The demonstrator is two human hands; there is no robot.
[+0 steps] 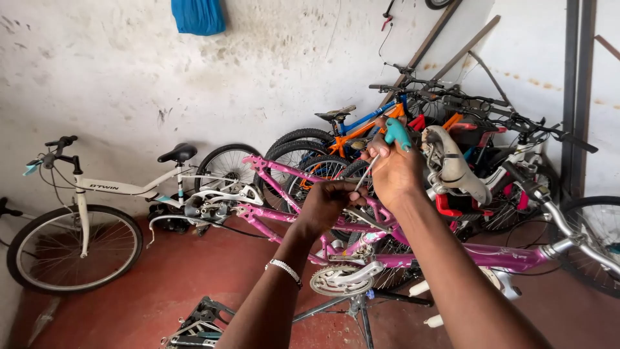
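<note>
A pink bicycle frame (491, 255) rests upside down on a work stand in front of me, its white crank and chainring (336, 279) facing me. My right hand (395, 169) grips a screwdriver with a teal handle (396, 134); its metal shaft slants down toward the frame. My left hand (328, 201), with a silver bracelet at the wrist, pinches at the shaft's tip above the frame tubes. The rear derailleur (206, 208) hangs at the frame's left end. What the fingertips hold is hidden.
A white bicycle (84, 213) leans on the wall at left. Several bikes, orange, blue and red, are stacked at the back right (445, 129). A blue cloth (198, 16) hangs on the wall. A pedal (197, 326) lies on the red floor. A wheel (597, 242) stands at right.
</note>
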